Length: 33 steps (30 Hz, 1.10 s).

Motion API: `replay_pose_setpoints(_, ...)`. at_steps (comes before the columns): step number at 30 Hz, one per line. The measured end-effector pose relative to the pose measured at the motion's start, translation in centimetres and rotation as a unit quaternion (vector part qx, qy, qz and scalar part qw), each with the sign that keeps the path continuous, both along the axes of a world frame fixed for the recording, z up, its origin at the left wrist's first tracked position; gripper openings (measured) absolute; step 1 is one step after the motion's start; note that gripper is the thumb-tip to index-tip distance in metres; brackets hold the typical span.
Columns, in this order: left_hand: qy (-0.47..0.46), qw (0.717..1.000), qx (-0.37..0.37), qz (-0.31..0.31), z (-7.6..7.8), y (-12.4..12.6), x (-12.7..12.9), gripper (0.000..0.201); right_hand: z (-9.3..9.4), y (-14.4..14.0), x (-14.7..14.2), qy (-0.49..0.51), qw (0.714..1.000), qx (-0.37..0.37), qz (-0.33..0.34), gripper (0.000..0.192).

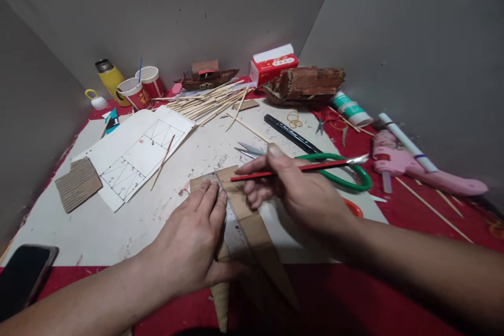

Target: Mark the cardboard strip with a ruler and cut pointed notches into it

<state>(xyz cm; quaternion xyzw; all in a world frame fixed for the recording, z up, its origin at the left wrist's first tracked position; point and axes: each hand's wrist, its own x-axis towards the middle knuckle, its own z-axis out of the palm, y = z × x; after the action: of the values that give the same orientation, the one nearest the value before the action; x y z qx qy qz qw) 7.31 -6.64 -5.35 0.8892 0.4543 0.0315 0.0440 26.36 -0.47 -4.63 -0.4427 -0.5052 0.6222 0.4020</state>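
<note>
My left hand lies over a translucent ruler, its fingers flat and thumb spread, pressing it onto a tan cardboard piece with long tapering ends. Part of the ruler is hidden beneath the palm. In my right hand is a slim red pencil, held between thumb and fingers above the cardboard. Its left end points toward the ruler; the other end looks pale and silvery. Green-handled scissors lie just behind my right hand, and a black marker rests beyond them.
White paper covers much of the red tabletop. A drawn plan, corrugated cardboard and a phone are at left. Wooden sticks, two model boats and paper cups stand behind. A pink glue gun lies right.
</note>
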Motion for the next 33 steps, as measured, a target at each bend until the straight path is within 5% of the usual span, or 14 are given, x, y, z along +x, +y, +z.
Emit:
replay_pose_setpoints(7, 0.001, 0.999, 0.027, -0.017, -0.1, 0.0, -0.2, 0.105, -2.7, 0.7, -0.7, 0.123, 0.988, -0.091, -0.024, 0.033)
replay_pose_setpoints(19, -0.017, 0.995, 0.084, -0.042, -0.1, 0.2, -0.3, 0.099, -2.0, 1.1, -0.9, 0.095, 0.989, -0.111, -0.032, 0.008)
replay_pose_setpoints(33, -0.023, 0.994, 0.096, -0.038, -0.3, -0.3, -0.6, 0.092, -0.7, 1.1, -1.2, 0.044, 0.985, -0.161, -0.042, 0.013)
